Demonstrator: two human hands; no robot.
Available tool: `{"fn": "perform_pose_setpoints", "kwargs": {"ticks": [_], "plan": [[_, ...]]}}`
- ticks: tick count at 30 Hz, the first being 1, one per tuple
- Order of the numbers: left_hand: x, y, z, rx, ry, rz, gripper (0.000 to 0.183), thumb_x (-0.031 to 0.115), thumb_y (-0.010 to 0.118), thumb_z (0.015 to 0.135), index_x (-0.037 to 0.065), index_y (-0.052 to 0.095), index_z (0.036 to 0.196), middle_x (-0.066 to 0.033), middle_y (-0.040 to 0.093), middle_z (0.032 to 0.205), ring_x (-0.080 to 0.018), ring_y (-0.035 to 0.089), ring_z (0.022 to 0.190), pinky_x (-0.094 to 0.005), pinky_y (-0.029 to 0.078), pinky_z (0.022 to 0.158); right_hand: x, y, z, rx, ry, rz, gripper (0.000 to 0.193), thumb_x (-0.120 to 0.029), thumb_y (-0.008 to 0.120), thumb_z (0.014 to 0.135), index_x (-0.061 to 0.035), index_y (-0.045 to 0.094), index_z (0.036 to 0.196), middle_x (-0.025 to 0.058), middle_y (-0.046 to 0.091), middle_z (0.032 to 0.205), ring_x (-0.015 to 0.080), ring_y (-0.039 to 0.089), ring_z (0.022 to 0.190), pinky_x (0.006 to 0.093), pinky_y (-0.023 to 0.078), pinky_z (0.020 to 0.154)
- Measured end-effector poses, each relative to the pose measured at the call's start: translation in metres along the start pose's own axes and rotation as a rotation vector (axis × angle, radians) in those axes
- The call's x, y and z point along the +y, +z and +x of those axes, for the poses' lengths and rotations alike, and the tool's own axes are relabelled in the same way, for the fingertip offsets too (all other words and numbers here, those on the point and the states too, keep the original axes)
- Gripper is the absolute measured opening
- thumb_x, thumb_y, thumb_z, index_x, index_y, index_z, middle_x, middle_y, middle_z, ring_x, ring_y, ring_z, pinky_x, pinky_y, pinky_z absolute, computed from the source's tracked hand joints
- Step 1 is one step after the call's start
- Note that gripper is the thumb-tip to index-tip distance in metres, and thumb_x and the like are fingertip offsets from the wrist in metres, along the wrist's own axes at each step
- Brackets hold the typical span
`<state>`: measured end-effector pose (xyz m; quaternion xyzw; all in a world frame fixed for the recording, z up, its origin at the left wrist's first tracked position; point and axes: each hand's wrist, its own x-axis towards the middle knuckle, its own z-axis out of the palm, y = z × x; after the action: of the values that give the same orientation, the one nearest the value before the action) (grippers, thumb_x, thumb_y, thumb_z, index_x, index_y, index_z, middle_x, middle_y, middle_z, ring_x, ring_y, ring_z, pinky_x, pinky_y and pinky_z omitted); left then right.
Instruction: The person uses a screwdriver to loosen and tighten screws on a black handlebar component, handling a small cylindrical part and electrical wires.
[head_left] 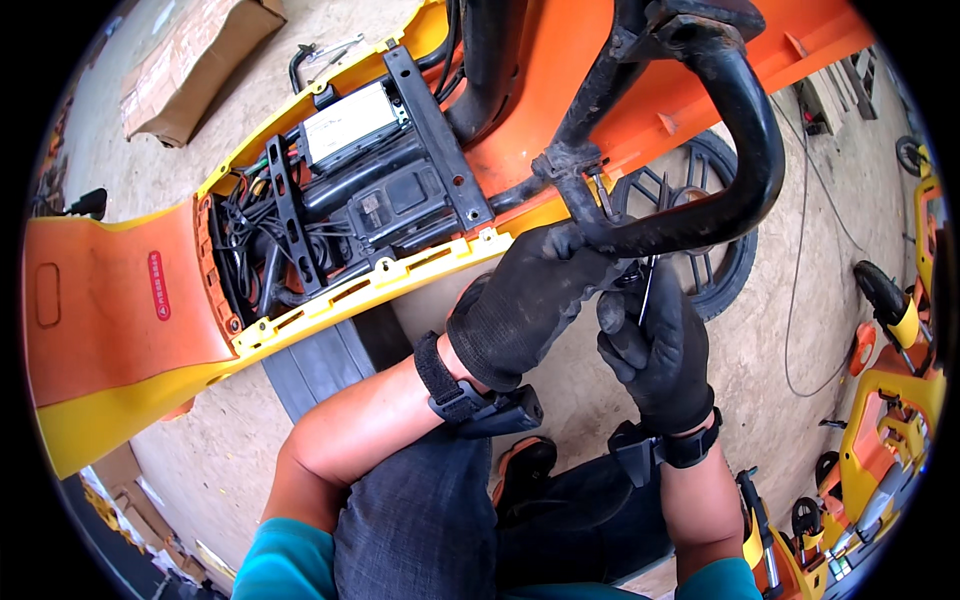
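Observation:
An orange and yellow scooter-like body lies on its side, with a black bent metal tube (pixel 765 150) standing up from its frame. My left hand (pixel 530 300), in a black glove, is closed against the near underside of that tube; what its fingers grip is hidden. Close beside it, my gloved right hand (pixel 660 355) pinches a thin metal rod-shaped tool (pixel 649 290), pointing up toward the tube. A bolt (pixel 602 192) shows by the clamp (pixel 567 160) on the frame. Below the bent tube is a black spoked wheel (pixel 735 265).
An opened compartment holds wiring (pixel 250 215), a silver box (pixel 350 125) and a black cross bar (pixel 435 135). A cardboard box (pixel 195 70) and a hand tool (pixel 335 55) lie on the floor. More yellow and orange vehicles (pixel 885 420) stand at right, near a loose cable (pixel 790 340).

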<state>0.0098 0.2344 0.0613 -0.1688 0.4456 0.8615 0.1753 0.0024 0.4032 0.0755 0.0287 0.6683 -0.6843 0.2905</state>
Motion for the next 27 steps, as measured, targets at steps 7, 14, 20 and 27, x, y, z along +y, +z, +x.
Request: {"fn": "perform_pose_setpoints", "kwargs": {"ticks": [7,14,20,27], "plan": [[-0.004,0.002,0.002,0.004,0.025,-0.030,0.026,0.013,0.058,0.092,0.003,0.066,0.114,0.0069,0.056,0.080,0.0004,0.044,0.066,-0.0169,0.034,0.057,-0.008,0.008,0.008,0.087,0.107,0.001,0.029,-0.030,0.050,0.101,-0.0027,0.057,0.104,0.0006,0.056,0.074,0.0029,0.044,0.052,0.0179,0.034,0.044],[-0.010,0.000,0.002,0.007,0.051,0.019,0.027,0.013,0.055,0.094,0.003,0.065,0.117,0.0065,0.055,0.081,-0.0002,0.044,0.068,-0.0169,0.035,0.059,-0.006,-0.003,0.004,-0.082,0.140,0.281,0.033,-0.034,0.049,0.101,-0.0014,0.057,0.106,0.0037,0.059,0.076,0.0043,0.040,0.048,0.0203,0.033,0.043],[-0.003,0.003,0.000,-0.021,-0.006,-0.075,0.029,0.013,0.055,0.094,0.003,0.063,0.120,0.0065,0.056,0.083,-0.0002,0.045,0.071,-0.0179,0.037,0.062,-0.006,-0.002,0.006,-0.022,0.204,0.366,0.026,-0.026,0.054,0.099,-0.0013,0.057,0.107,0.0031,0.058,0.075,0.0038,0.043,0.049,0.0195,0.032,0.042],[-0.001,0.006,0.000,0.017,-0.002,-0.005,0.028,0.012,0.055,0.093,0.003,0.064,0.118,0.0072,0.055,0.080,0.0000,0.045,0.068,-0.0173,0.035,0.058,-0.010,0.005,0.005,0.089,0.147,0.130,0.028,-0.029,0.053,0.100,-0.0022,0.058,0.104,0.0007,0.056,0.073,0.0037,0.043,0.049,0.0193,0.032,0.042]]}}
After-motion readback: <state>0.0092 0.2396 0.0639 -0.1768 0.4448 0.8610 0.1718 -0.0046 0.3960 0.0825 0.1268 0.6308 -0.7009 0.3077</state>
